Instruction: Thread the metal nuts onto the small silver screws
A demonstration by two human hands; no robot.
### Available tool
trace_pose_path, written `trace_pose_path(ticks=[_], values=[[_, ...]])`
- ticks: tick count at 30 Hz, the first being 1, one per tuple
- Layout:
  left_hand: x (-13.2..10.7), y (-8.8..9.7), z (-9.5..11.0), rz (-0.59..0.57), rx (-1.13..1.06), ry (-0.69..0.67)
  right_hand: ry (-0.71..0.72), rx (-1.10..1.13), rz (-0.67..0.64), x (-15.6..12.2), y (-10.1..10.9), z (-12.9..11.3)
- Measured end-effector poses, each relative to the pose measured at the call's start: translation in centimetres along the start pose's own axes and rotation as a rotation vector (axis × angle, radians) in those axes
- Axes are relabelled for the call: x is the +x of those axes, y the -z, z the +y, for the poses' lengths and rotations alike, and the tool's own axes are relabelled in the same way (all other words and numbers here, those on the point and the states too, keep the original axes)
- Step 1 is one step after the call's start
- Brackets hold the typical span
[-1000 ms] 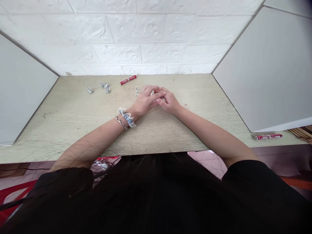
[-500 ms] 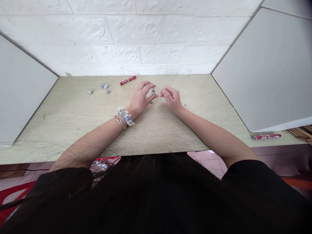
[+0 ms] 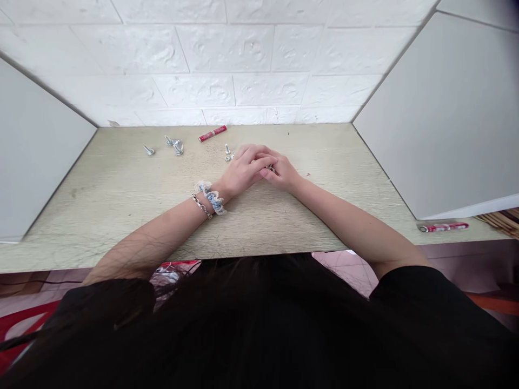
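My left hand lies against my right hand over the middle of the table, its fingers reaching across the right ones. A small bit of metal, part of a bolt, glints between the left fingers and the right thumb; most of it is hidden. Both hands are closed, and what else the right one holds cannot be seen. Just left of them, a loose bolt stands upright with a nut near it. Another small metal piece is partly covered by my left hand.
Several bolts with fittings stand in a group at the back left, one bolt tilted apart from them. A red tube lies near the wall, another red tube at the right front edge. Grey panels flank the table.
My left hand has moved right and down with the bolt, from apart to touching my right hand. The loose bolt and nut behind it have come into view.
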State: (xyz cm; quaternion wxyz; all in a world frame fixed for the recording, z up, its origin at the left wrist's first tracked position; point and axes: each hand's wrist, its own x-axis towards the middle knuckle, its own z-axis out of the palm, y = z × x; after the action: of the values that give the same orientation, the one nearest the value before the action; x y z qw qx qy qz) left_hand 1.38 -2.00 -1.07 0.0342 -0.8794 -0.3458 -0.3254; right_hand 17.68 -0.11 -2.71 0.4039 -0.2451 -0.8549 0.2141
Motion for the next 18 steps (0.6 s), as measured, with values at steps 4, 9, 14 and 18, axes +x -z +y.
trace_pose_path(ticks=[4,9,14,18], values=[[0.0,0.0,-0.6,0.063,0.034,0.063,-0.04,-0.028,0.07,-0.1,0.1,0.4],[0.0,-0.6,-2.5,0.184,0.056,0.237,-0.016,0.017,0.17,0.0,0.4,-0.1],[0.0,-1.1,-3.8,0.204,0.024,0.306,-0.059,0.028,0.271,0.1,0.1,-1.3],[0.0,-0.9,-2.9,0.2,-0.008,0.266,-0.187,0.071,0.339,0.4,0.0,-0.8]])
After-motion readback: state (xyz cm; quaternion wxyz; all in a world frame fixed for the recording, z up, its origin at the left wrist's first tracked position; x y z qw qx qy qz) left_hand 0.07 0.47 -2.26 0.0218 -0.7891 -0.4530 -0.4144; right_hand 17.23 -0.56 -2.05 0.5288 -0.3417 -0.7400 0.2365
